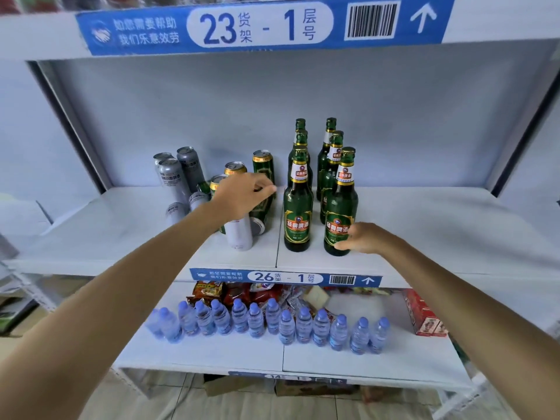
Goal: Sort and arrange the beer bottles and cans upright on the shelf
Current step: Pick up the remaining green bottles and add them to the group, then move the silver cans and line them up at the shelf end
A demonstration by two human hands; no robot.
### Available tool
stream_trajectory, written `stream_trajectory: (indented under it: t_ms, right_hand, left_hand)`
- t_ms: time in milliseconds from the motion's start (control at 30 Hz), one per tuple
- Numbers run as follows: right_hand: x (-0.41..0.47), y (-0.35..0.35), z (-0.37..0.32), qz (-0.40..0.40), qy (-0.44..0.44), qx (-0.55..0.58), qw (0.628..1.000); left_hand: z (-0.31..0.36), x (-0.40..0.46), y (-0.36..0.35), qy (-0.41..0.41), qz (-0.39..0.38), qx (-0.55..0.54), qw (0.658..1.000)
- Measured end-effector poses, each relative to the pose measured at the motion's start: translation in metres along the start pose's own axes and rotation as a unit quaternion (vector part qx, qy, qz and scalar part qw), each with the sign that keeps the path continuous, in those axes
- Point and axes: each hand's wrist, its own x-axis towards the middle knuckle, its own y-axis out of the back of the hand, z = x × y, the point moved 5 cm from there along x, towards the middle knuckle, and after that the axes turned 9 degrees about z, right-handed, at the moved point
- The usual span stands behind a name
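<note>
**Two hands among beer bottles and cans on a white shop shelf**

The white metal shelf (424, 225) runs across a pale, bare-backed bay, with a seam dividing its boards near the middle. On its front edge a blue label strip (285, 277) reads "26 – 1" beside a barcode and an up arrow; the larger blue sign (263, 25) on the shelf above reads "23 – 1" with Chinese characters, a barcode and an arrow.

Right of the seam, green glass beer bottles (298, 207) stand upright in two rows running back toward the wall, each with a gold-trimmed green label in red Chinese lettering and a white neck band. Left of the seam, the tall silver cans (177, 174) and the green-and-gold cans (263, 168) are jumbled, some upright, some leaning or lying down.

The left hand (242, 195) reaches over the can cluster, its fingers curled together at a green can's top; whether they actually pinch it cannot be told. The right hand (362, 237) rests against the front bottle of the right row (339, 219), fingers curled round its lower body.

On the lower shelf (212, 353) stand a row of small clear water bottles with blue caps (272, 321), with snack packets (236, 291) behind and red cartons (424, 316) at right.
</note>
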Motion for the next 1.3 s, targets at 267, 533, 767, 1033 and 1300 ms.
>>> stream_trajectory:
  t_ms: [267, 533, 767, 1033, 1300]
  right_hand:
    - [-0.011, -0.016, -0.096, 0.036, 0.033, -0.025, 0.998]
    - [-0.025, -0.046, -0.189, 0.067, 0.016, -0.019, 0.997]
    - [-0.019, -0.068, -0.229, 0.099, 0.002, 0.040, 0.994]
    - [0.027, -0.084, -0.224, 0.148, -0.051, 0.121, 0.980]
    - [0.056, -0.113, -0.209, 0.214, 0.006, 0.206, 0.955]
  left_hand:
    - [-0.082, -0.037, 0.045, -0.021, -0.052, 0.094, 0.994]
    - [-0.190, -0.081, 0.068, 0.001, -0.099, 0.097, 0.990]
    - [-0.249, -0.072, 0.060, 0.026, -0.125, 0.067, 0.990]
    - [-0.281, -0.041, 0.032, 0.063, -0.138, 0.065, 0.986]
    - [-0.327, -0.008, -0.029, 0.349, -0.159, -0.104, 0.918]
